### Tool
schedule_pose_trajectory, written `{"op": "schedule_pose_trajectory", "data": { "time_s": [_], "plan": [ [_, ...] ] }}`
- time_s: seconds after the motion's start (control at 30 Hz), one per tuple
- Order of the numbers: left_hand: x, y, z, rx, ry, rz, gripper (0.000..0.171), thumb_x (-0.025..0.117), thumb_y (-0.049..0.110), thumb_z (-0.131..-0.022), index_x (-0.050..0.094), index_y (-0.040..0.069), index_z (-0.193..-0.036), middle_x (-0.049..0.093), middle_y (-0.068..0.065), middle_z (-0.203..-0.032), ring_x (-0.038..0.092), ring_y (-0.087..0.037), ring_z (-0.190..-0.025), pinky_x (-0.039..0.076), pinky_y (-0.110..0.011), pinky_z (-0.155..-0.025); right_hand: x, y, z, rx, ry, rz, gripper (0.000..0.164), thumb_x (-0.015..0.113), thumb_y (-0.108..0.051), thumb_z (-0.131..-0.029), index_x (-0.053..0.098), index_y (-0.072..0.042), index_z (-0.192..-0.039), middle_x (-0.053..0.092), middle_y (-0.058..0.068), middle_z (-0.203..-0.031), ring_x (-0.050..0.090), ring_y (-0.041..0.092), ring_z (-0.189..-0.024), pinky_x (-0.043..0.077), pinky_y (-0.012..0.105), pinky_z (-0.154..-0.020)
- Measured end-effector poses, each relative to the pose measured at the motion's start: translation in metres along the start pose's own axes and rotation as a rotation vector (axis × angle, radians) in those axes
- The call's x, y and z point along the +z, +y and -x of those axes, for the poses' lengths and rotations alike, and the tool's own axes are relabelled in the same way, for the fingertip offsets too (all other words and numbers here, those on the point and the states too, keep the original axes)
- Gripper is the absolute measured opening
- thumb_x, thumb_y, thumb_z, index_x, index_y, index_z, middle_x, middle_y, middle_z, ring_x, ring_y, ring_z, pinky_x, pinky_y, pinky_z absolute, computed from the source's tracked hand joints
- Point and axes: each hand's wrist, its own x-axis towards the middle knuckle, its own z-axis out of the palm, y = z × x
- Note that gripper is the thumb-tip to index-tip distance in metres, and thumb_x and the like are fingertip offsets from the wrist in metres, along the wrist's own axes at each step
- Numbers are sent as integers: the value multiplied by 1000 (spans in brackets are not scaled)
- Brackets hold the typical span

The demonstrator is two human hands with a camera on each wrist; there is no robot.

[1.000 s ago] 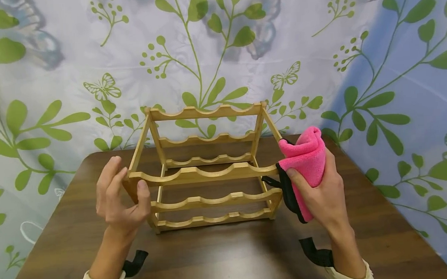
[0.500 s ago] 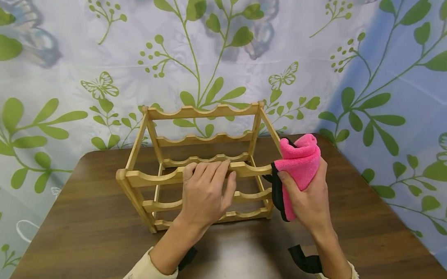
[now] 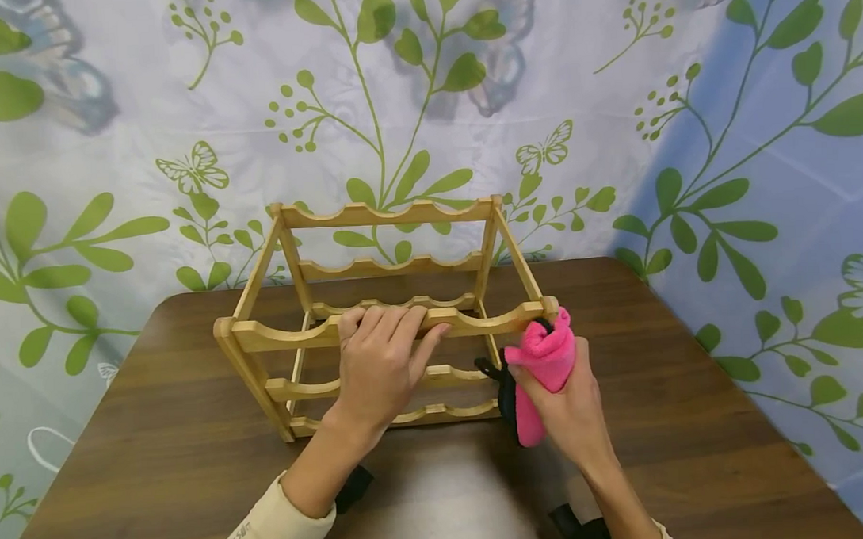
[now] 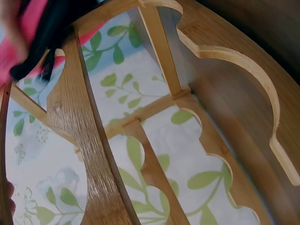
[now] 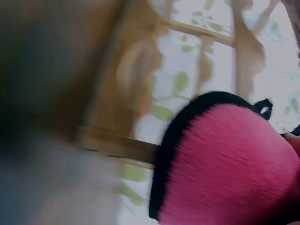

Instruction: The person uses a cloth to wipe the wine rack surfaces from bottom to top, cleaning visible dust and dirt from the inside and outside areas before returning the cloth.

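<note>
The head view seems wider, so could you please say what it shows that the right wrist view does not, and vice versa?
Only the head view shows the backs of the left hand and right hand, the left gripping the wooden rack, and a cream sleeve.
Only the right wrist view shows the pink cloth close up, fluffy pile filling the foreground.
Both share the rack, black-edged cloth and leafy backdrop.

passage down through wooden rack (image 3: 392, 268); left hand (image 3: 379, 354) blocks middle of front top rail (image 3: 476, 324)
</note>
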Motion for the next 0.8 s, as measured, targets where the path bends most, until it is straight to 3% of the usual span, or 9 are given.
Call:
{"op": "schedule_pose_trajectory", "data": {
  "time_s": [0.1,0.3,0.4,0.5,0.57,0.63,0.8],
  "plan": [
    [-1,-6,0,-12,-1,31,37,58,39,-99,68,6,-87,69,-6,-81,59,-26,-73,37,-44,-76,6,13,4,61,-69,70,53,83,-17,-81,45,-6,-116,62,7,-102,62,20,-85,53,35,-67],
    [-3,-13,0,-16,-13,41,38,57,40,-100,67,7,-85,66,-5,-77,58,-26,-72,37,-44,-75,14,34,10,136,-245,108,54,84,-19,-80,45,-8,-116,63,8,-105,61,21,-87,51,36,-70],
    [-5,-14,0,-25,-29,40,39,56,41,-100,67,6,-85,65,-5,-76,58,-26,-72,37,-45,-74,13,37,12,176,-396,119,61,82,-23,-83,37,-7,-122,62,8,-101,60,19,-84,51,34,-70],
    [-6,-16,0,-31,-37,38,40,55,41,-100,68,6,-86,65,-5,-75,57,-26,-72,37,-45,-75,9,36,13,182,-571,132,72,78,-17,-85,24,-3,-131,58,9,-97,58,19,-81,51,34,-69],
    [-7,-17,0,-34,-37,38,40,55,41,-100,68,6,-85,64,-5,-75,57,-26,-72,37,-46,-75,8,36,15,163,-643,180,76,78,-11,-84,19,-1,-132,56,8,-93,56,18,-79,51,34,-69],
    [-7,-18,0,-35,-37,38,41,54,42,-100,68,6,-86,64,-5,-75,57,-26,-72,37,-46,-75,9,36,18,117,-642,261,77,79,-8,-81,20,0,-130,56,7,-94,57,18,-81,51,36,-71],
    [-8,-20,-1,-32,-35,38,41,55,41,-101,68,6,-86,64,-6,-75,57,-26,-72,37,-46,-75,15,31,21,44,-539,490,70,87,-14,-74,32,-1,-116,60,9,-92,62,23,-81,53,45,-69]
  ]
}}
